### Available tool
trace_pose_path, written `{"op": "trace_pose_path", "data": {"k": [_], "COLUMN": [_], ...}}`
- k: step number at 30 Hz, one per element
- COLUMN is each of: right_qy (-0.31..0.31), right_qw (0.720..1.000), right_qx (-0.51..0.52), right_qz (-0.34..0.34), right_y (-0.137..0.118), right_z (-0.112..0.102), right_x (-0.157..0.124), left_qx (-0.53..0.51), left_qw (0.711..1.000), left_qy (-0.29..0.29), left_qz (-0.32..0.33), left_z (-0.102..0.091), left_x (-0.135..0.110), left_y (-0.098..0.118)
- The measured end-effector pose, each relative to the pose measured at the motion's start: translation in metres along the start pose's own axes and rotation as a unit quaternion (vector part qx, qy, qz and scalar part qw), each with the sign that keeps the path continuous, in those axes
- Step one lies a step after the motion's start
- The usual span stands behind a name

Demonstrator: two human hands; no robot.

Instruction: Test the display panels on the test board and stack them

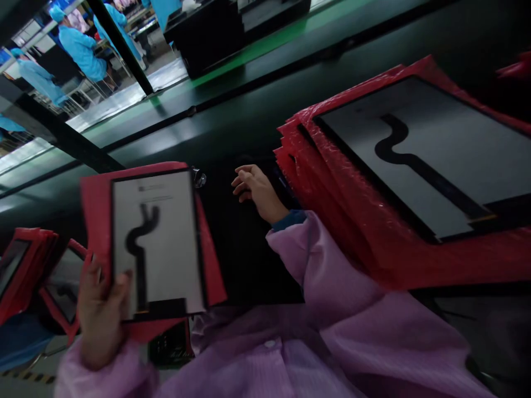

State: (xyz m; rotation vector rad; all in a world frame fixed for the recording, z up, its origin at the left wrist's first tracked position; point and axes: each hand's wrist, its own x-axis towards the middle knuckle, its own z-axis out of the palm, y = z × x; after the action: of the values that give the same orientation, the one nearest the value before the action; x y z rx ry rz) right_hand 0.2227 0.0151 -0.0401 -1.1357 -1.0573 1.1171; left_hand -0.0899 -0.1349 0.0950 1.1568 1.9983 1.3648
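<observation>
**One panel in your left hand, right hand free**

Your left hand (99, 318) is closed on the lower edge of a flat panel (160, 237), thumb on its pale face beside the black strip that snakes up the middle. The panel lies on a red bag (95, 193), and you hold both together, raised above the desk (232, 260) and tilted toward you.

Your right hand (254, 188) rests on the dark desk, just beyond the panel's upper corner. Its fingers are loosely curled and hold nothing.

Just to the outer side of your right hand sits a stack of red bags (373, 243), with a second panel (435, 160) lying face up on top. More bagged panels (25, 265) lie beyond your left hand. Far past both hands, people in blue coats (81, 47) stand at another bench.
</observation>
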Motion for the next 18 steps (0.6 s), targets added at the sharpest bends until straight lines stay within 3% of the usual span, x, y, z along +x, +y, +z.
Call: {"op": "trace_pose_path", "data": {"k": [1,4,7,10,12,14,16,18], "right_qy": [0.002,0.007,-0.014,-0.044,-0.056,-0.060,-0.063,-0.071], "right_qw": [1.000,0.990,0.974,0.957,0.943,0.922,0.903,0.897], "right_qx": [-0.031,-0.131,-0.211,-0.261,-0.298,-0.351,-0.394,-0.404], "right_qz": [-0.005,-0.042,-0.087,-0.120,-0.136,-0.150,-0.159,-0.162], "right_y": [0.004,0.013,0.015,0.013,0.011,0.012,0.014,0.018], "right_z": [0.004,0.020,0.042,0.064,0.077,0.087,0.092,0.094], "right_x": [-0.001,-0.003,-0.004,0.003,0.013,0.023,0.031,0.035], "left_qx": [0.014,0.062,0.129,0.294,0.374,0.377,0.323,0.242], "left_qw": [0.999,0.996,0.990,0.954,0.907,0.887,0.911,0.935], "left_qy": [0.035,0.051,0.014,0.040,0.100,0.123,0.100,0.086], "left_qz": [0.006,-0.025,-0.050,0.050,0.165,0.235,0.236,0.244], "left_z": [-0.016,-0.052,-0.075,-0.088,-0.091,-0.088,-0.082,-0.076], "left_x": [0.014,0.058,0.095,0.111,0.110,0.095,0.066,0.019], "left_y": [0.004,0.007,-0.008,-0.030,-0.035,-0.029,-0.011,0.011]}}
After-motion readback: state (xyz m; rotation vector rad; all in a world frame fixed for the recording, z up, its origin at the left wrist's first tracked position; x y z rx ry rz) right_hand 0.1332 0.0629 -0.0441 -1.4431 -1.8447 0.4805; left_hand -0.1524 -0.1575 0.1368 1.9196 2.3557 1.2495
